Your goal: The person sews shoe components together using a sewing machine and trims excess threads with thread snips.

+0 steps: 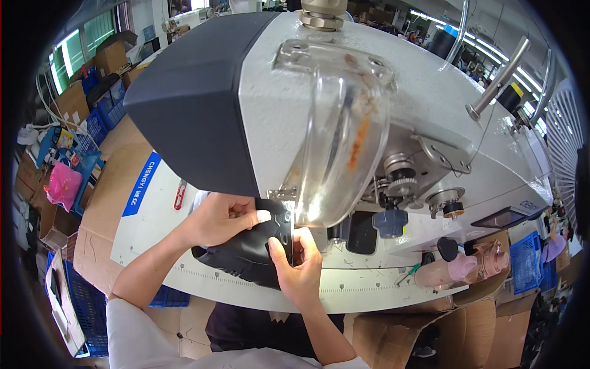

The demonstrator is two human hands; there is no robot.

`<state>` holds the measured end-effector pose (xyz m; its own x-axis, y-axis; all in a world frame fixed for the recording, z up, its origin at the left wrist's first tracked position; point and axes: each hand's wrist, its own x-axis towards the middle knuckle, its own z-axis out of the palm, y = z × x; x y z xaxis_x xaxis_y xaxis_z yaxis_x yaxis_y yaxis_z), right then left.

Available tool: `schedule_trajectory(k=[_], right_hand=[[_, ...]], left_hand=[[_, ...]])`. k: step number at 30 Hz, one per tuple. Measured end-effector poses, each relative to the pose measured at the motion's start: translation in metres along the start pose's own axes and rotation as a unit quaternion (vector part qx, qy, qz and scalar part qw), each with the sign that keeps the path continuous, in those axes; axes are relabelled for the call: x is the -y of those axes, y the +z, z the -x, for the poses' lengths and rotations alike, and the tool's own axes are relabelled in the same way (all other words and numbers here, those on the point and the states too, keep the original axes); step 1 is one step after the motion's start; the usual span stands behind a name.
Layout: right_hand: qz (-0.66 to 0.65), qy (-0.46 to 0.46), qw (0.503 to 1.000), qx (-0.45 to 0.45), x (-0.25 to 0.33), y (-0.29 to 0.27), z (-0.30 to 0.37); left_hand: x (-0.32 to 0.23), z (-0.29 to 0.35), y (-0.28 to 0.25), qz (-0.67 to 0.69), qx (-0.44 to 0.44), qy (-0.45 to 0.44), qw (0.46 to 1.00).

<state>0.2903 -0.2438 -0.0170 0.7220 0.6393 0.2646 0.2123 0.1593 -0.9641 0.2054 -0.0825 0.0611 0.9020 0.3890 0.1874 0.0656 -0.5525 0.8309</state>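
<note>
Both hands are pressing a black shoe upper piece flat on the white counter, just under the clear guard of the sewing machine. The left hand is pinching its upper edge from nine o'clock. The right hand is gripping its right edge from five o'clock. Red snips are lying at nine o'clock, a pink bottle at three o'clock.

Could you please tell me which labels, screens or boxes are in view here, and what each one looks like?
Blue label strip: on the white table, left of the left hand; slanted, white lettering.
Small screen: on the sewing machine's right end; dark, rectangular.
Cardboard boxes: far left background; brown.
</note>
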Motion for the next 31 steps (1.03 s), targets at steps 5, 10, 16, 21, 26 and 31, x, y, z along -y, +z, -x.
schedule_trajectory(k=[5, 10, 16, 21, 26, 31], right_hand=[[-0.006, 0.019, 1.000, -0.007, 0.008, 0.004, 0.000], [0.004, -0.065, 0.995, -0.073, 0.007, 0.010, -0.004], [0.028, -0.046, 0.997, -0.049, 0.015, 0.004, -0.002], [0.013, -0.047, 0.997, -0.062, 0.013, 0.003, -0.003], [0.002, 0.039, 0.999, -0.038, 0.023, 0.001, -0.002], [-0.009, 0.109, 0.994, -0.030, 0.022, 0.000, -0.006]], left_hand=[[-0.005, -0.017, 0.002, -0.135, 0.026, 0.030, 0.990], [-0.002, -0.025, 0.006, -0.091, 0.053, -0.011, 0.994], [0.003, -0.016, 0.008, -0.053, 0.038, 0.026, 0.998], [-0.015, -0.014, 0.006, -0.077, 0.071, -0.013, 0.994], [0.004, -0.020, 0.005, -0.048, 0.100, -0.087, 0.990], [-0.008, -0.028, 0.001, -0.092, 0.098, -0.086, 0.987]])
